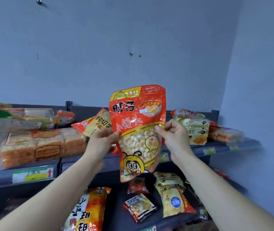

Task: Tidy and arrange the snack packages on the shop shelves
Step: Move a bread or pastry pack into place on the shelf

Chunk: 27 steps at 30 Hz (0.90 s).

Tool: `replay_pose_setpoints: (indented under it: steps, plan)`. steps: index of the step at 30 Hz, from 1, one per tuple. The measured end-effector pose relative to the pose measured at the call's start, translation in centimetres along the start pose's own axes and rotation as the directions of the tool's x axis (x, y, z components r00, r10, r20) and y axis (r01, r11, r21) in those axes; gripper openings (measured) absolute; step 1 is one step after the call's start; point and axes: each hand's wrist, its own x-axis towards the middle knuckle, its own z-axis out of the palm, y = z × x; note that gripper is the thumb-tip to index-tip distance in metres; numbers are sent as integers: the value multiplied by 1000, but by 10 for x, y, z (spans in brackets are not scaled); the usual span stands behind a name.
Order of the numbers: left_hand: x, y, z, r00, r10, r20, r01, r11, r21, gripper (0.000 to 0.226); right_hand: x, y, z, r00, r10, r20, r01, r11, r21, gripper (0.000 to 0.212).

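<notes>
Bare left forearm (49, 189) is rising from the lower left corner and bare right forearm (224, 189) from the lower right, the two converging toward centre. Wrists are sitting roughly level, each bending slightly inward. At the left edge of the red snack bag (138, 114), the left hand (102, 139) is pinching, thumb lying across the front, fingers going out of sight behind. At the opposite edge, about the same height, the right hand (173, 135) is gripping, thumb tip pressing on the front, other fingers curling round behind. Hands are not touching each other
</notes>
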Motion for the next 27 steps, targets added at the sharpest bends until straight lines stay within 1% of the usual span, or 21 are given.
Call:
replay_pose_setpoints:
  steps: [4,11,14,18,20,22,25,27]
  plan:
    - [1,-17,62,995,-30,100,29,999,16,14,13,6,-59,997,10,-82,-12,999,-33,22]
    - [8,-53,183,971,-84,222,76,996,44,16,49,28,-174,982,28,-185,-47,994,-95,26]
    - [12,-69,239,964,-93,247,90,996,26,16,71,39,-224,979,16,-204,-38,994,-104,27]
    - [17,-87,310,958,-103,269,109,994,-6,10,103,55,-288,975,2,-222,-29,993,-115,31]
    - [19,-94,342,953,-117,279,125,992,-14,14,118,62,-316,971,2,-239,-32,992,-123,32]
    - [23,-101,370,946,-136,294,143,990,-2,20,132,67,-341,964,-1,-268,-33,992,-120,31]
    - [29,-110,407,941,-141,306,139,990,29,18,153,73,-371,942,-29,-335,-13,992,-122,34]
    - [35,-116,428,945,-127,302,109,991,75,16,170,80,-389,912,-59,-406,-2,989,-149,36]
